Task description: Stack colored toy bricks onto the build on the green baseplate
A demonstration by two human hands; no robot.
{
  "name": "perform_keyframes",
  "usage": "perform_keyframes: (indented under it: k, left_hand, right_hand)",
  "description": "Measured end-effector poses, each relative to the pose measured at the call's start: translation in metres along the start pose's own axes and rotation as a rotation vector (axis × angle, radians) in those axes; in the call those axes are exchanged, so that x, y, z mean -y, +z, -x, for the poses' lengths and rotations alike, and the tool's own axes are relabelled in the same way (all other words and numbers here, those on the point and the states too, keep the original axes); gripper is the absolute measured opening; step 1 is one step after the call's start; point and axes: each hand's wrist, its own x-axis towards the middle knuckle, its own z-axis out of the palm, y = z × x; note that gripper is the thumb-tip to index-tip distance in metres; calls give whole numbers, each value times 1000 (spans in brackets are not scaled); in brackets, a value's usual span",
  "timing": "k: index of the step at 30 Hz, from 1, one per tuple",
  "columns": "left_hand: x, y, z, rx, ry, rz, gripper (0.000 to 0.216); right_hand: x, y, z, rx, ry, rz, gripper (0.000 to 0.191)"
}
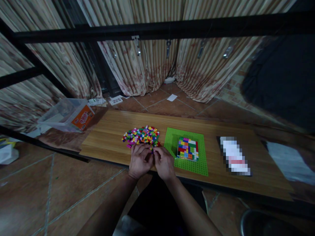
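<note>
My left hand and my right hand meet at the near edge of a heap of small toy building bricks in many colours. Both have their fingers curled and pinched together, with the fingertips almost touching. A purple-blue speck shows between them, too small to tell whether it is a held brick or part of the heap. Just right of my right hand lies a green studded baseplate. On it stands a squarish block of multicoloured bricks, built up in layers.
The wooden table is long and low. A blurred-out flat object lies on its right part, with a clear sheet beyond. A transparent plastic box with an orange label stands at the left. Curtains and a black metal frame are behind.
</note>
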Motion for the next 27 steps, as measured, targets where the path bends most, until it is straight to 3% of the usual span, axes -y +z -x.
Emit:
perform_keyframes:
  k: [8,17,21,27]
  left_hand:
    - [-2,-2,-1,47,-25,-2,13]
    - [-2,-8,2,-83,-22,36,17]
    - [3,-23,15,-141,-54,2,23]
    - [16,-38,42,-69,-189,-124,31]
  right_hand:
    - [1,0,1,11,-3,51,21]
    - [-2,3,1,4,-7,60,18]
    - [-2,4,2,-3,-8,62,18]
    - [-3,5,2,-21,-8,82,18]
